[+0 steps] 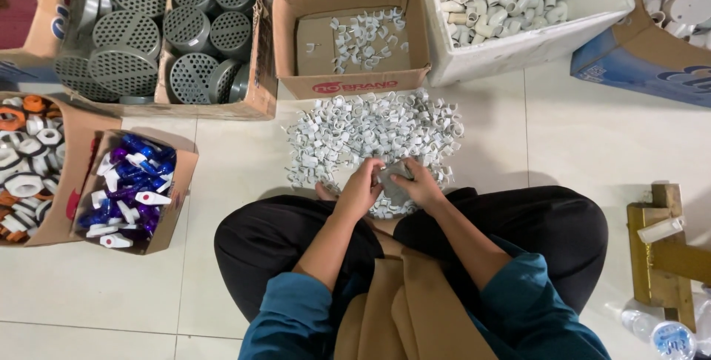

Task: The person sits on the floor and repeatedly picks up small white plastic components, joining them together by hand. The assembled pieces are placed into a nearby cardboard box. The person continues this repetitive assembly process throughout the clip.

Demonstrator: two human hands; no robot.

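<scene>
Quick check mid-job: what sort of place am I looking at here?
Probably a plumbing-parts stockroom or small sorting workshop. A pile of white clips lies on the tiled floor, ringed by cardboard boxes of grey drain covers and white pipe elbows.

1. Grey piece [392,175] between left hand [361,188] and right hand [419,184]: mostly covered by fingers, shape unclear.
2. Pile of small white clips [370,132]: near edge hidden behind both hands; single pieces too small to tell apart.
3. Blue box [637,71], top right: cut by the frame edge.
4. Clear bottle [659,334], bottom right: cropped.
5. Box of orange and white fittings [26,156]: cut off at left.
</scene>
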